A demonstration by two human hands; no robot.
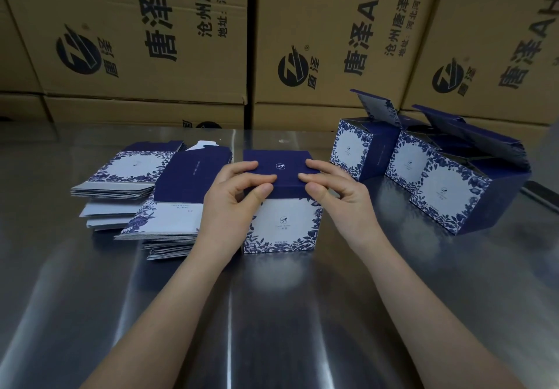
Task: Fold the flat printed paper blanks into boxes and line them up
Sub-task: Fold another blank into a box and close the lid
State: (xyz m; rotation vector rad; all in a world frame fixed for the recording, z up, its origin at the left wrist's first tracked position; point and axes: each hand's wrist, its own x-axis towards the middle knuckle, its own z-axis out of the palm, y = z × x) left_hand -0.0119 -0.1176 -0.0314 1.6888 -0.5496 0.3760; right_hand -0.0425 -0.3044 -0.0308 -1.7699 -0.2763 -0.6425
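Box (282, 222) corners — hidden by left hand (231, 204), right hand (348, 204).

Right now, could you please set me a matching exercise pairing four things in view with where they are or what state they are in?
Things:
1 box held by left hand and right hand
2 flat blanks
3 three folded boxes
4 brown cartons

States:
A stacked behind the table
B right, lids open
C left, lying in piles
D centre, lid down

Pairs: 1-D, 2-C, 3-B, 4-A
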